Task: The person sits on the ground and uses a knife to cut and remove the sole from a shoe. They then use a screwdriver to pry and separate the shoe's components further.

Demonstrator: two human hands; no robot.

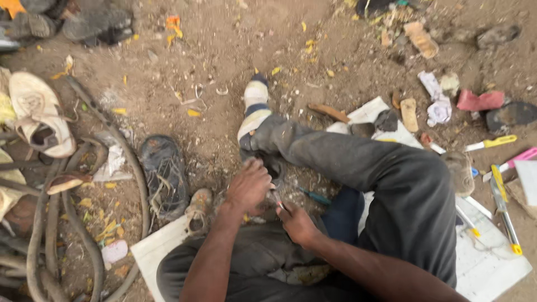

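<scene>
Mid-repair: L hand (249,187) clamps dark shoe (274,168) on lap, R hand (296,223) pinches thin tool (279,202). Next needs steady, careful stitch w/ both.

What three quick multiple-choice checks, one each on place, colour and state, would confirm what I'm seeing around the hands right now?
1. Where does the worn black sandal sole lie?
A. on the dirt left of the left hand
B. on the white board
C. on the right leg

2. What colour is the handle of the long knife at the far right?
A. red
B. yellow
C. blue

3. How is the right hand?
A. flat and open
B. out of view
C. fingers closed on a small thin tool

Answers: 1 A, it sits on bare ground beside the left hand. 2 B, yellow shows along it. 3 C, the fingers pinch the thin tool.
</scene>
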